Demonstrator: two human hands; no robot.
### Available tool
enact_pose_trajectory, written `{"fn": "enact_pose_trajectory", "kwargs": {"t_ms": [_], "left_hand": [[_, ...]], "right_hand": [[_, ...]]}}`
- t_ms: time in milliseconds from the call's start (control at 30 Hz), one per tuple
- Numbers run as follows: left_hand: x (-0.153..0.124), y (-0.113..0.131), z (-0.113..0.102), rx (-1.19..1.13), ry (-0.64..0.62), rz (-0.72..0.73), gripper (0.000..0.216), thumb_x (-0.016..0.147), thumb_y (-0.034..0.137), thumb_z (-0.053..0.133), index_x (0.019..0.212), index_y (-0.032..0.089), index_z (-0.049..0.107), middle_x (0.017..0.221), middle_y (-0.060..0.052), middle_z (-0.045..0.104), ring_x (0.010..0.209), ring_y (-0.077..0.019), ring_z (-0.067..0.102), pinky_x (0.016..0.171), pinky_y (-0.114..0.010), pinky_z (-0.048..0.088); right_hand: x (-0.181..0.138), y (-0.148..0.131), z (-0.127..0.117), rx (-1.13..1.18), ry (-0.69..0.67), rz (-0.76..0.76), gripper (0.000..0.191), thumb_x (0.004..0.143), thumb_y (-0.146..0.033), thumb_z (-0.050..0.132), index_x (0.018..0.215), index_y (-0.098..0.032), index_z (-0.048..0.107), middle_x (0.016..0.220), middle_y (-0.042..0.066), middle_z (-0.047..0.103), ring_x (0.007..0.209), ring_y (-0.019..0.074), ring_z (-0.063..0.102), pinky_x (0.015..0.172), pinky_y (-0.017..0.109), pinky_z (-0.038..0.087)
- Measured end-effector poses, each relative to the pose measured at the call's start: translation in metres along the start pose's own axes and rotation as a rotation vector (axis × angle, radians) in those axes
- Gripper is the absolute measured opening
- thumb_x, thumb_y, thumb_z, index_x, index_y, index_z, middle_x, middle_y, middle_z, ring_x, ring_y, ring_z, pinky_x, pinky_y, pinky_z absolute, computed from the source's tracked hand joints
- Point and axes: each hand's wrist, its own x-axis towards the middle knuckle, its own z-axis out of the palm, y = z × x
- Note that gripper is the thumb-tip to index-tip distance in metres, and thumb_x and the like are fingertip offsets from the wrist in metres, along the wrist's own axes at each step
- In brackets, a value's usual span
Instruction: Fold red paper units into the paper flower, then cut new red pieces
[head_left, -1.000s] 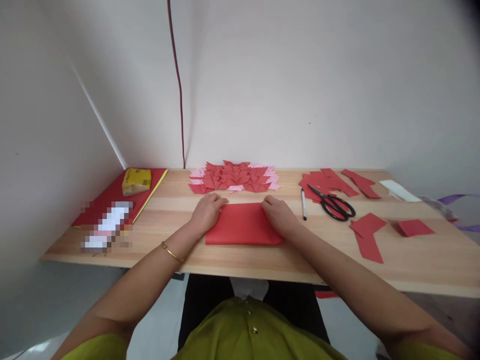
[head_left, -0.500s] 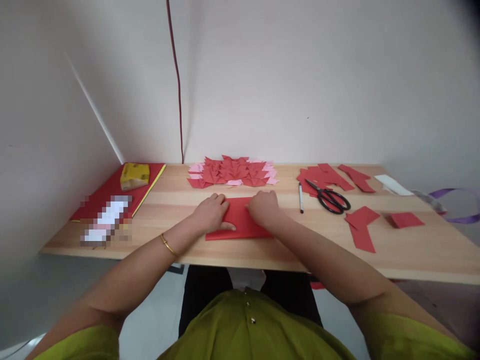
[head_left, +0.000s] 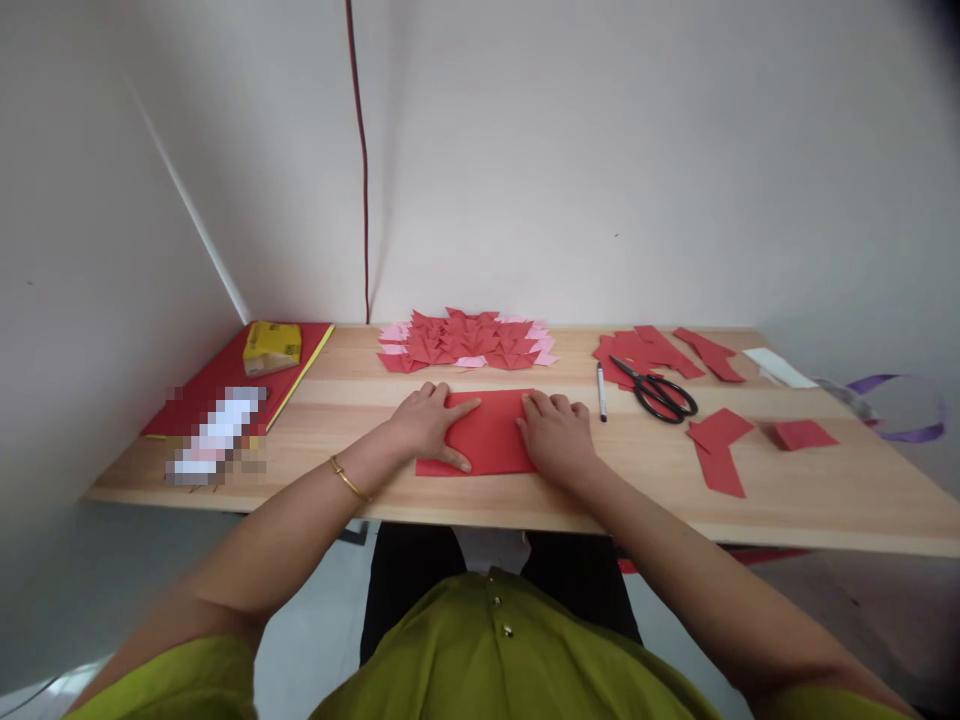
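A red sheet of paper (head_left: 491,435) lies flat on the wooden table before me, its long side along the front edge. My left hand (head_left: 431,425) rests on its left end with thumb and fingers spread. At the right end, my right hand (head_left: 559,435) lies over the paper's edge, fingers stretched out and pointing away from me. Both palms hide the two ends of the sheet. Behind it, near the wall, sits a heap of folded red and pink paper pieces (head_left: 465,340).
To the right lie a marker pen (head_left: 601,392), black-handled scissors (head_left: 660,395), red paper scraps (head_left: 720,450), a small red piece (head_left: 806,434) and a white strip (head_left: 780,367). A yellow packet (head_left: 272,347) sits on red sheets (head_left: 202,385) at left. A cord (head_left: 365,180) hangs down the wall.
My right hand has slid right to the paper's right end and its curled fingers have straightened. My left hand stays on the left end, its fingers spread wider.
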Motion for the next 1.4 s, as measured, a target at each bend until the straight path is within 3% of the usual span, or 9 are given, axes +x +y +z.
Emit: {"fn": "enact_pose_trajectory", "kwargs": {"t_ms": [333,467,600,767,867,1000,1200,1300,1400], "left_hand": [[0.007,0.007,-0.009,0.011,-0.097,-0.035,0.110,0.041,0.071,0.071,0.140,0.035,0.037,0.128,-0.014,0.042,0.111,-0.0360,0.039,0.093,-0.043,0.033],[0.006,0.009,-0.010,0.027,-0.107,-0.053,0.110,0.042,0.070,0.071,0.140,0.036,0.035,0.128,-0.014,0.042,0.112,-0.0372,0.039,0.093,-0.044,0.033],[0.006,0.011,-0.012,0.057,-0.127,-0.053,0.110,0.043,0.069,0.071,0.141,0.037,0.033,0.127,-0.015,0.042,0.113,-0.0382,0.038,0.092,-0.045,0.034],[0.006,0.014,-0.015,0.067,-0.131,-0.070,0.109,0.043,0.068,0.072,0.140,0.035,0.036,0.128,-0.016,0.042,0.111,-0.0383,0.039,0.093,-0.046,0.034],[0.005,0.014,-0.015,0.073,-0.131,-0.059,0.109,0.044,0.070,0.070,0.141,0.035,0.034,0.127,-0.016,0.042,0.112,-0.0386,0.039,0.093,-0.046,0.033],[0.004,0.014,-0.014,0.064,-0.127,-0.059,0.113,0.042,0.074,0.069,0.141,0.035,0.033,0.128,-0.016,0.041,0.112,-0.0391,0.038,0.093,-0.047,0.034],[0.002,0.012,-0.013,0.060,-0.132,-0.068,0.115,0.042,0.077,0.066,0.143,0.035,0.030,0.127,-0.015,0.041,0.112,-0.0383,0.037,0.093,-0.045,0.034],[0.003,0.011,-0.013,0.062,-0.140,-0.056,0.112,0.045,0.078,0.064,0.143,0.036,0.029,0.129,-0.014,0.039,0.113,-0.0372,0.037,0.094,-0.045,0.034],[0.005,0.010,-0.012,0.074,-0.135,-0.059,0.111,0.046,0.077,0.064,0.143,0.036,0.029,0.131,-0.014,0.039,0.114,-0.0374,0.037,0.094,-0.046,0.034]], "right_hand": [[-0.006,0.031,0.018,0.052,-0.086,-0.046,0.061,0.090,-0.056,0.029,0.142,-0.026,0.034,0.146,0.007,0.039,0.134,0.0372,0.025,0.104,0.062,0.014],[-0.006,0.037,0.007,0.039,-0.074,-0.054,0.062,0.089,-0.056,0.033,0.142,-0.023,0.035,0.147,0.010,0.037,0.137,0.0380,0.022,0.104,0.066,0.011],[-0.019,0.008,-0.021,0.068,0.041,-0.113,0.062,0.092,-0.049,0.033,0.143,-0.015,0.033,0.150,0.015,0.030,0.139,0.0336,0.020,0.108,0.061,0.003],[-0.051,-0.054,-0.019,0.236,-0.070,-0.413,0.071,0.089,-0.056,0.035,0.141,-0.008,0.035,0.149,0.017,0.030,0.140,0.0292,0.020,0.113,0.050,0.013],[-0.070,-0.060,-0.004,0.276,-0.079,-0.374,0.084,0.083,-0.065,0.041,0.142,-0.005,0.034,0.149,0.018,0.028,0.141,0.0306,0.019,0.113,0.047,0.018],[-0.091,-0.029,0.002,0.231,-0.076,-0.271,0.083,0.084,-0.065,0.040,0.145,-0.010,0.029,0.151,0.016,0.025,0.140,0.0282,0.021,0.112,0.044,0.021],[-0.116,0.010,-0.011,0.084,-0.051,-0.149,0.076,0.085,-0.062,0.041,0.143,-0.014,0.034,0.147,0.014,0.034,0.136,0.0330,0.029,0.109,0.058,0.016],[-0.112,0.010,-0.024,0.048,-0.010,-0.066,0.073,0.086,-0.060,0.042,0.138,-0.010,0.041,0.145,0.017,0.037,0.135,0.0353,0.029,0.108,0.059,0.015],[-0.096,-0.006,-0.033,0.100,0.029,-0.147,0.074,0.087,-0.059,0.040,0.142,-0.009,0.035,0.150,0.015,0.028,0.139,0.0312,0.022,0.112,0.053,0.015]]}}
